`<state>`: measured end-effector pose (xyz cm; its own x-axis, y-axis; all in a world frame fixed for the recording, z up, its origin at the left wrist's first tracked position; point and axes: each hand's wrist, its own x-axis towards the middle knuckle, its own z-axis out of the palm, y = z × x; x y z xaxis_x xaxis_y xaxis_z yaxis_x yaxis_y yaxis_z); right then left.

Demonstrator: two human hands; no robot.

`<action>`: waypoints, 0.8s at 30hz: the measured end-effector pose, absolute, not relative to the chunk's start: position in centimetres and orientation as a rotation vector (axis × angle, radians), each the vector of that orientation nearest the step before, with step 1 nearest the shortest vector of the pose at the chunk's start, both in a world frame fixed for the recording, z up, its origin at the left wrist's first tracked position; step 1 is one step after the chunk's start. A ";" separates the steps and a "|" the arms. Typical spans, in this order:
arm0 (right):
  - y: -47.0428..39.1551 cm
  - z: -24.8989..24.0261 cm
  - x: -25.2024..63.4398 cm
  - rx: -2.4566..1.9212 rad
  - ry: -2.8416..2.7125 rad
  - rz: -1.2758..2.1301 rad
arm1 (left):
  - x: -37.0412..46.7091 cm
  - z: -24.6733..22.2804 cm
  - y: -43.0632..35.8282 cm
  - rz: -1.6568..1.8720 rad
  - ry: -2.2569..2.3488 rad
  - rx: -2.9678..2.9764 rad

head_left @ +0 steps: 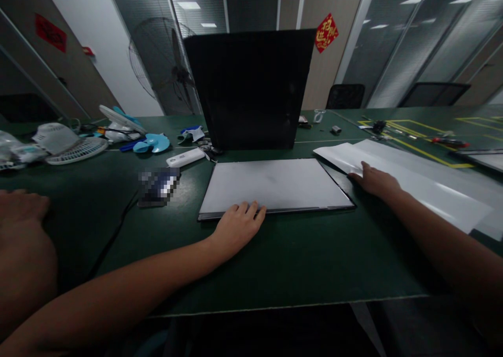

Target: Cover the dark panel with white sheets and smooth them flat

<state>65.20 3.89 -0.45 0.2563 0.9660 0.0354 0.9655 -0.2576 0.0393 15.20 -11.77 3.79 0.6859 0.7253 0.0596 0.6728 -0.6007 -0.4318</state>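
While the panel [275, 181] is lying flat at the centre of the head view, it is looking stiff and probably fragile, suiting a hold by its edges; the glossy sheets [428, 184] at right are seeming light, floppy and slippery. The left hand [240, 223] is resting palm-down on the panel's near edge, fingers loose; the right hand [375, 181] is touching the sheets, whether pinching I cannot tell.
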 end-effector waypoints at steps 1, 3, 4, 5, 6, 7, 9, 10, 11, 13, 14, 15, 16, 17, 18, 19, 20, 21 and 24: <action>3.8 -0.3 65.1 2.493 1.903 0.083 | 15.2 3.8 -11.8 0.163 -1.090 -2.474; 3.6 0.0 64.8 2.516 1.899 0.091 | 15.2 3.7 -11.8 0.146 -1.094 -2.475; 3.5 0.1 64.7 2.510 1.905 0.104 | 15.2 3.7 -11.8 0.139 -1.094 -2.476; 3.4 0.2 64.6 2.502 1.909 0.121 | 15.1 3.6 -11.8 0.134 -1.093 -2.476; 3.2 0.3 64.5 2.496 1.910 0.138 | 15.1 3.5 -11.7 0.132 -1.089 -2.476; 3.1 0.4 64.4 2.492 1.910 0.153 | 15.1 3.4 -11.7 0.132 -1.084 -2.473; 2.9 0.6 64.3 2.489 1.906 0.173 | 15.1 3.3 -11.7 0.133 -1.076 -2.465; 2.8 0.6 64.2 2.490 1.904 0.178 | 15.1 3.3 -11.7 0.132 -1.075 -2.461; 2.7 0.8 64.2 2.493 1.901 0.188 | 15.1 3.4 -11.7 0.131 -1.077 -2.458; 2.5 1.0 64.1 2.504 1.892 0.222 | 15.1 3.5 -11.8 0.135 -1.083 -2.456; 2.4 1.2 64.0 2.514 1.887 0.247 | 15.2 3.6 -11.8 0.141 -1.083 -2.459; 2.2 1.4 63.9 2.525 1.886 0.280 | 15.2 3.7 -11.8 0.148 -1.082 -2.463; 2.1 1.6 63.8 2.538 1.889 0.320 | 15.2 3.7 -11.9 0.152 -1.081 -2.465; 1.9 1.8 63.6 2.553 1.894 0.368 | 15.2 3.8 -11.9 0.153 -1.078 -2.468; 1.6 2.1 63.4 2.567 1.905 0.418 | 15.2 3.8 -11.9 0.149 -1.078 -2.468; 1.4 2.4 63.2 2.579 1.920 0.475 | 15.2 3.7 -11.9 0.142 -1.080 -2.467; 1.1 2.7 62.8 2.593 1.932 0.534 | 15.2 3.7 -11.9 0.132 -1.085 -2.464; 0.8 3.0 62.5 2.605 1.943 0.591 | 15.1 3.6 -11.8 0.123 -1.089 -2.462; 0.0 3.8 61.2 2.623 1.977 0.702 | 15.1 3.4 -11.8 0.118 -1.091 -2.466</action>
<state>61.25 0.04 3.80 0.2290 0.8636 0.4492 0.9536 -0.2918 0.0747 15.12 -11.76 3.42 0.6855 0.7216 0.0968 0.6842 -0.5930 -0.4245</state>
